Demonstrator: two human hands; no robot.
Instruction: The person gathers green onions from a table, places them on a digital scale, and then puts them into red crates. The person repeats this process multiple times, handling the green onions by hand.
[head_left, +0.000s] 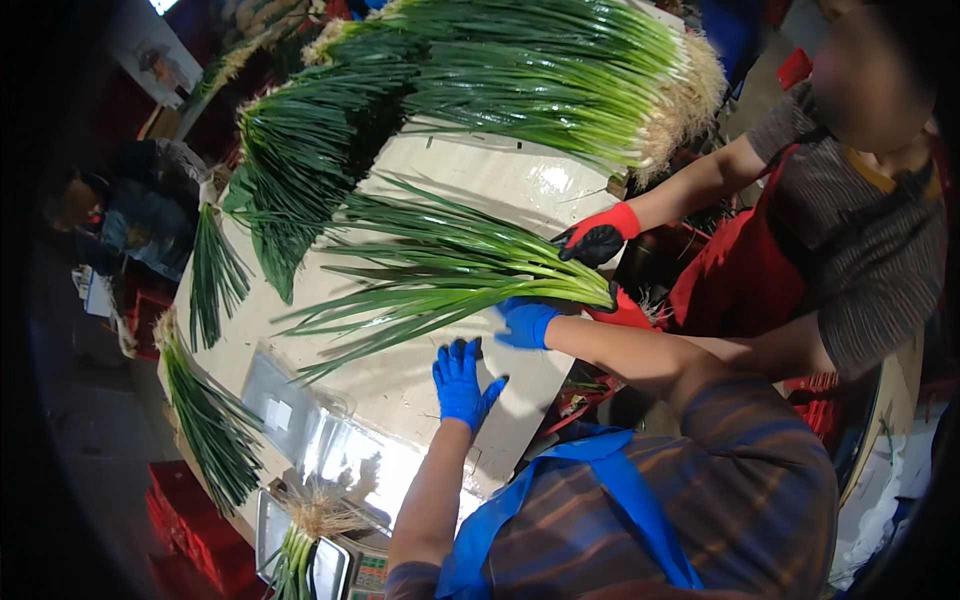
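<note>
My left hand (462, 384), in a blue glove with dark fingertips, is spread over the pale tabletop (420, 371) and holds nothing. My right hand (526, 324), also blue-gloved and slightly blurred, is at the lower edge of a loose bunch of green onions (457, 262). Its fingertips are partly hidden by the leaves, and whether it grips any is unclear. The bunch's pale ends point right, where a co-worker's red-and-black gloved hands (600, 238) hold it. Its leaves fan out to the left over the table.
Large heaps of green onions (547, 90) cover the table's far side, roots outward. Smaller bunches (206, 420) lie along the left edge. Clear plastic bags (281, 409) lie near my left arm. A rooted bunch (304, 532) rests on a scale (334, 566). Red crates (195, 525) stand lower left.
</note>
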